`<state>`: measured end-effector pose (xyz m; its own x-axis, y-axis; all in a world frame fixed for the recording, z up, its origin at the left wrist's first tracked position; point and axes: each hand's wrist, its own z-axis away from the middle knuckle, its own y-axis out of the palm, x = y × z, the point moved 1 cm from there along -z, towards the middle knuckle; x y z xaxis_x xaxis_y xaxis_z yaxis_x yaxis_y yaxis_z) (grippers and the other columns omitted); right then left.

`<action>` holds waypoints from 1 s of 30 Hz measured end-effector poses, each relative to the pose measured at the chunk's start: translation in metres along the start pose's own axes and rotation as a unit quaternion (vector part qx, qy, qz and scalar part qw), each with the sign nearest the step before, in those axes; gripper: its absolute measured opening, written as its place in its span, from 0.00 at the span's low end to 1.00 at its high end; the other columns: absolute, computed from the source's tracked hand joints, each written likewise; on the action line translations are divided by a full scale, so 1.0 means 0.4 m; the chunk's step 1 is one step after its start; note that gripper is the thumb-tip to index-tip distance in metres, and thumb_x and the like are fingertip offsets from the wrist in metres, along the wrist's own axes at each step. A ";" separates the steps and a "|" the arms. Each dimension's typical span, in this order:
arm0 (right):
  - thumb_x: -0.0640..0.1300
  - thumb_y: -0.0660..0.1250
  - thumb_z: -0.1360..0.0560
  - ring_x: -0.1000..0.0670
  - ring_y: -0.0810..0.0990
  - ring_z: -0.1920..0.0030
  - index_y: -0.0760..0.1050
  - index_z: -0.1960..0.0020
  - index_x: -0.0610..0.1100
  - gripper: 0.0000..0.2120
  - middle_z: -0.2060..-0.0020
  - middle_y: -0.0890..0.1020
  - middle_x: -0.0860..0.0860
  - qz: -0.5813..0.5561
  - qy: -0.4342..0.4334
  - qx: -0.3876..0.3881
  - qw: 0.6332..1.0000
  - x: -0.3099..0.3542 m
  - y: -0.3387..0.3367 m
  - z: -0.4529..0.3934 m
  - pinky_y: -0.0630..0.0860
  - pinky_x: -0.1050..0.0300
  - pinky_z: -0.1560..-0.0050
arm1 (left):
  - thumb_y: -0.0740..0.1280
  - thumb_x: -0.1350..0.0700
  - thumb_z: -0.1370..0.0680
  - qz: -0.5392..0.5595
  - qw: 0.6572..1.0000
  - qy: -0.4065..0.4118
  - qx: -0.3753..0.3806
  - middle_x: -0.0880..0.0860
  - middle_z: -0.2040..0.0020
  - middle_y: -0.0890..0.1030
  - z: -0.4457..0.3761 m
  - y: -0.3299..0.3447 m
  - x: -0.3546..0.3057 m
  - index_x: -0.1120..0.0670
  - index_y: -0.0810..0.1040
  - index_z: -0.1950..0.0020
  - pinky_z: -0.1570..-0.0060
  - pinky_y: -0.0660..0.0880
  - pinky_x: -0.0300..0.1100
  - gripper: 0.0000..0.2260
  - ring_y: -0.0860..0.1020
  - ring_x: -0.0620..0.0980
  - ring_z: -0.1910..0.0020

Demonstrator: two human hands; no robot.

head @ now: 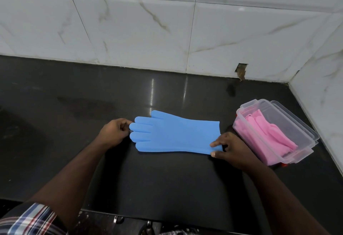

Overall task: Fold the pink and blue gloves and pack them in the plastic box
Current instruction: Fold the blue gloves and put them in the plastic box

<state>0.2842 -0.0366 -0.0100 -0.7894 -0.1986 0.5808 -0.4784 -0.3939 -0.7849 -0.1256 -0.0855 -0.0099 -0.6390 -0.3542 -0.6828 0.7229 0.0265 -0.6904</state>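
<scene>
A blue glove (174,134) lies flat on the black counter (92,104), fingers pointing left and cuff to the right. My left hand (114,132) pinches the tips of its fingers. My right hand (230,149) grips the near corner of the cuff between thumb and fingers. To the right stands the clear plastic box (304,128), open on top, with folded pink gloves (267,132) lying inside it. Whether a second blue glove lies under the first I cannot tell.
White marble-patterned tiled walls (167,30) close off the counter at the back and on the right. A chipped hole (241,70) shows in the back tile. The counter's front edge (148,216) runs near my body. Something red (284,164) peeks from under the box.
</scene>
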 end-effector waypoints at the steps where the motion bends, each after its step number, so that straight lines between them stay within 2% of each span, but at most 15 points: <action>1: 0.50 0.78 0.31 0.59 0.75 0.48 0.83 0.51 0.57 0.09 0.50 0.74 0.62 0.004 -0.004 0.002 1.000 -0.002 -0.004 -0.001 0.72 0.65 0.47 | 0.70 0.58 0.25 0.000 1.000 -0.001 -0.001 0.47 0.56 0.85 0.000 0.000 0.000 0.46 0.82 0.52 0.50 0.78 0.48 0.07 0.83 0.48 0.54; 3: 0.47 0.76 0.29 0.58 0.76 0.50 0.83 0.53 0.55 0.05 0.53 0.75 0.61 0.013 -0.015 -0.027 0.999 0.002 -0.009 -0.002 0.69 0.71 0.52 | 0.70 0.58 0.25 -0.001 1.000 -0.001 -0.002 0.47 0.57 0.85 0.001 0.001 -0.001 0.46 0.82 0.52 0.50 0.78 0.48 0.06 0.83 0.48 0.54; 5: 0.45 0.74 0.26 0.58 0.77 0.52 0.81 0.54 0.53 0.04 0.55 0.76 0.61 0.005 -0.027 -0.074 0.997 0.011 -0.012 0.000 0.68 0.73 0.55 | 0.70 0.57 0.25 -0.006 1.000 0.000 -0.008 0.47 0.57 0.85 0.001 0.005 -0.001 0.46 0.82 0.53 0.51 0.78 0.48 0.05 0.83 0.48 0.55; 10: 0.39 0.69 0.23 0.56 0.77 0.53 0.81 0.51 0.46 0.04 0.55 0.80 0.56 -0.004 -0.071 -0.175 0.982 0.015 -0.011 0.015 0.70 0.64 0.51 | 0.69 0.56 0.24 -0.014 1.000 -0.002 -0.017 0.47 0.57 0.85 0.000 0.009 -0.003 0.47 0.82 0.53 0.53 0.78 0.46 0.04 0.82 0.47 0.56; 13: 0.38 0.70 0.24 0.57 0.76 0.54 0.81 0.51 0.46 0.05 0.55 0.79 0.58 0.028 -0.103 -0.183 0.977 0.017 -0.009 0.025 0.70 0.64 0.50 | 0.69 0.56 0.24 -0.015 1.000 -0.007 -0.017 0.46 0.58 0.84 0.000 0.009 -0.002 0.47 0.81 0.54 0.54 0.78 0.46 0.04 0.82 0.47 0.56; 16: 0.37 0.70 0.25 0.57 0.75 0.53 0.83 0.51 0.48 0.07 0.55 0.78 0.58 0.069 -0.101 -0.144 0.982 0.011 -0.002 0.037 0.72 0.61 0.48 | 0.68 0.56 0.25 -0.010 1.000 -0.008 -0.019 0.46 0.58 0.84 0.000 0.011 -0.004 0.47 0.81 0.54 0.54 0.77 0.45 0.04 0.82 0.47 0.56; 19: 0.44 0.72 0.25 0.57 0.75 0.50 0.84 0.49 0.51 0.06 0.53 0.81 0.58 0.105 -0.086 -0.095 0.986 -0.007 0.010 0.043 0.74 0.56 0.44 | 0.68 0.56 0.25 -0.009 1.000 -0.005 -0.021 0.47 0.59 0.84 -0.002 0.014 -0.003 0.47 0.81 0.55 0.55 0.77 0.45 0.05 0.82 0.48 0.56; 21: 0.52 0.72 0.26 0.58 0.76 0.51 0.84 0.52 0.52 0.06 0.55 0.81 0.58 0.094 -0.076 -0.099 0.988 -0.005 0.010 0.039 0.74 0.56 0.48 | 0.68 0.58 0.25 -0.008 1.000 -0.014 -0.008 0.46 0.58 0.85 -0.005 0.010 0.000 0.46 0.82 0.54 0.53 0.78 0.46 0.07 0.82 0.48 0.56; 23: 0.55 0.70 0.25 0.58 0.76 0.55 0.83 0.57 0.51 0.09 0.59 0.78 0.59 0.065 -0.056 -0.133 0.987 0.013 0.005 0.029 0.71 0.57 0.53 | 0.65 0.62 0.25 -0.003 1.000 -0.017 -0.005 0.44 0.57 0.86 -0.006 0.004 -0.001 0.45 0.84 0.54 0.50 0.79 0.47 0.13 0.83 0.47 0.54; 25: 0.54 0.68 0.24 0.57 0.76 0.55 0.82 0.55 0.49 0.09 0.57 0.78 0.58 0.052 -0.042 -0.178 0.982 0.046 0.007 0.012 0.71 0.58 0.52 | 0.61 0.66 0.26 0.012 0.999 -0.022 -0.043 0.43 0.53 0.85 -0.003 0.001 -0.009 0.46 0.85 0.50 0.48 0.78 0.45 0.19 0.83 0.47 0.51; 27: 0.51 0.68 0.23 0.54 0.78 0.50 0.82 0.50 0.48 0.09 0.53 0.80 0.57 0.050 -0.051 -0.216 0.974 0.084 0.021 -0.010 0.73 0.56 0.46 | 0.59 0.66 0.27 -0.020 0.991 0.005 -0.134 0.47 0.47 0.83 0.001 0.009 -0.030 0.50 0.84 0.43 0.45 0.75 0.45 0.21 0.81 0.50 0.47; 28: 0.51 0.68 0.23 0.51 0.79 0.48 0.82 0.47 0.46 0.10 0.50 0.81 0.54 0.055 -0.068 -0.230 0.969 0.103 0.033 -0.023 0.73 0.54 0.43 | 0.59 0.65 0.28 -0.055 0.982 0.043 -0.173 0.49 0.44 0.82 0.001 0.021 -0.044 0.50 0.83 0.41 0.43 0.75 0.47 0.21 0.80 0.52 0.44; 30: 0.52 0.66 0.23 0.47 0.79 0.42 0.81 0.41 0.44 0.16 0.43 0.82 0.50 0.077 -0.089 -0.215 0.970 0.130 0.060 -0.054 0.71 0.51 0.39 | 0.59 0.61 0.28 -0.131 0.962 0.146 -0.189 0.50 0.39 0.81 0.007 0.071 -0.086 0.48 0.81 0.39 0.40 0.75 0.51 0.21 0.78 0.54 0.39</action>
<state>0.2231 -0.0370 -0.0034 -0.8032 -0.3930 0.4477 -0.5065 0.0549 -0.8605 -0.0824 -0.0751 -0.0053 -0.8729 -0.1192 -0.4732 0.4147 0.3299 -0.8481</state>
